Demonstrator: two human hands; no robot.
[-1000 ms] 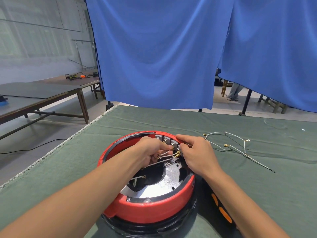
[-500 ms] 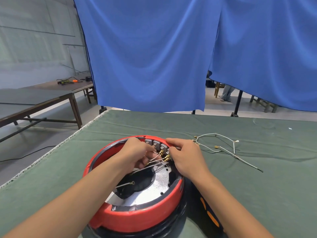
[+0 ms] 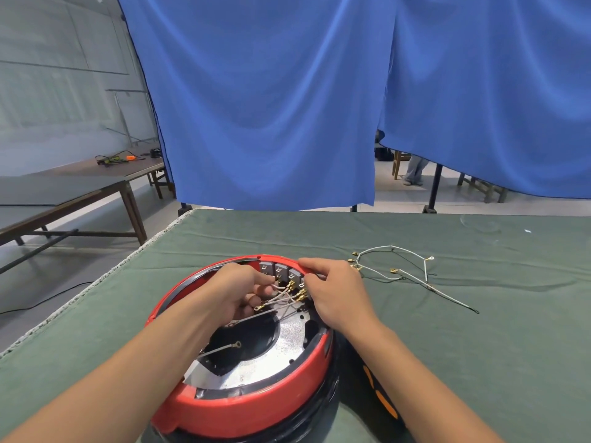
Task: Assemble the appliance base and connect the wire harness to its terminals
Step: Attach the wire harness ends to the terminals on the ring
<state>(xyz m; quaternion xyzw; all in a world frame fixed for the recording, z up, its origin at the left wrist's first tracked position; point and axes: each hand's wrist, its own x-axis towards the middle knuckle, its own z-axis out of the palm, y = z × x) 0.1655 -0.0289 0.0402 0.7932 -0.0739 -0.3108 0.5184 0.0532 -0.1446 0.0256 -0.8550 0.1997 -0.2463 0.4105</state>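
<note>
A round appliance base [image 3: 256,407] with a red rim and a silver inner plate lies upside down on the green table. Grey terminal blocks [image 3: 281,270] line its far inner wall. A white wire harness [image 3: 281,297] with brass connectors fans out from those terminals. My left hand [image 3: 236,292] reaches into the base and pinches one of the harness wires near the terminals. My right hand [image 3: 332,292] rests on the far right rim, its fingers closed on a wire connector at the terminal blocks. One loose ring-ended wire [image 3: 224,346] lies over the dark central opening.
A second white wire harness [image 3: 396,270] lies on the green cloth table [image 3: 479,346] to the right of the base. A black part with orange marks [image 3: 383,401] sits beside the base at the right. Blue curtains hang behind; a wooden bench stands at the left.
The view shifted and tilted slightly. Both hands stayed at the terminals, with my left fingers shifting along the harness wires toward the blocks.
</note>
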